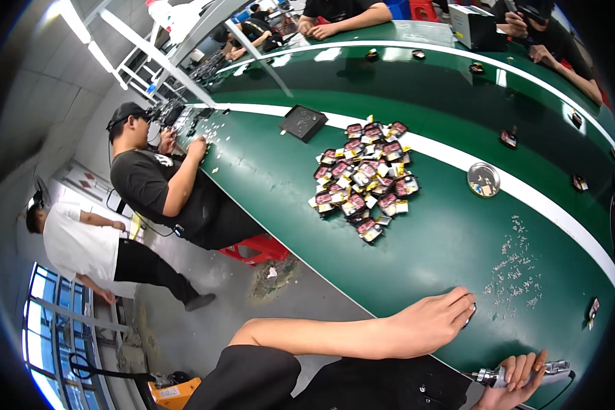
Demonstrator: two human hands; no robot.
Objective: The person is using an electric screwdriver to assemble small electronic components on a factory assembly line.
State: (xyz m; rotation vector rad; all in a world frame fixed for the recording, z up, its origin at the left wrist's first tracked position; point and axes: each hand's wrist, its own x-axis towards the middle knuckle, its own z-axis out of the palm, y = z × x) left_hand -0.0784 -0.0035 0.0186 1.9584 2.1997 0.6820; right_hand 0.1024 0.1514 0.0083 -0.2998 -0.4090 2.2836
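Observation:
My left hand (439,321) rests low over the green table, its fingers drawn together over a small dark piece. Only an edge of that piece shows past the fingertips, so I cannot make out what it is. At the lower right, my right hand (519,377) grips a silver electric screwdriver (559,371) lying crosswise, its tip toward the left and a cable leaving its other end. Just beyond my left hand, many tiny screws (516,273) are scattered. Farther off lies a heap of small black modules (362,179) with copper-coloured coils and yellow-and-white tabs.
A round metal dish (484,180) with small pieces stands near the white strip, a black tray (303,123) farther back. One module (592,313) lies at the far right. Beyond, a dark green belt (424,85) carries spaced modules. A person in black (160,178) works at the left.

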